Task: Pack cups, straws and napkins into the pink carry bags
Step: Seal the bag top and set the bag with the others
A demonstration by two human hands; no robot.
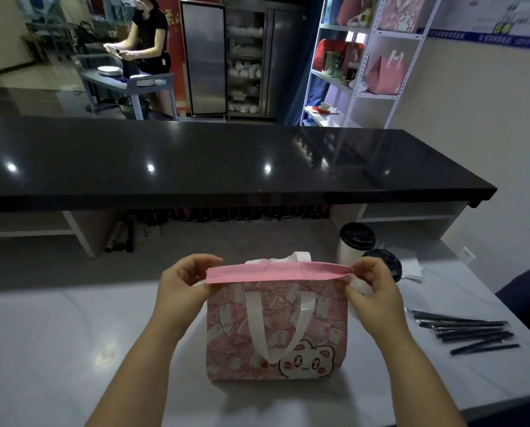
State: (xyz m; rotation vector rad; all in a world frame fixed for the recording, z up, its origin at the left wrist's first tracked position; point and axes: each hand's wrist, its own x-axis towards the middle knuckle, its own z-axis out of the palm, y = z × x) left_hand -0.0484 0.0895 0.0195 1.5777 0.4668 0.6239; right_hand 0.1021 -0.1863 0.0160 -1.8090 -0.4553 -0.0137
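- A long black counter runs across the view beyond the bag.
- The pale table carries the bag and everything else listed here.
- The pink bag, printed with a cartoon cat, stands upright in the middle of the table. Its top edge is pulled flat and closed, and a white handle hangs down its near face.
- The left hand is raised at the bag's top left corner. Thumb and fingers pinch that end of the pink rim, and the forearm angles up from below.
- The right hand mirrors it at the top right corner, pinching the rim's other end with its fingers curled.
- A white cup with a black lid stands behind the bag's right corner.
- Black wrapped straws lie fanned out, well to the right of the bag.
- A second black lid shows just behind the right hand.
- White napkins lie right of that lid.
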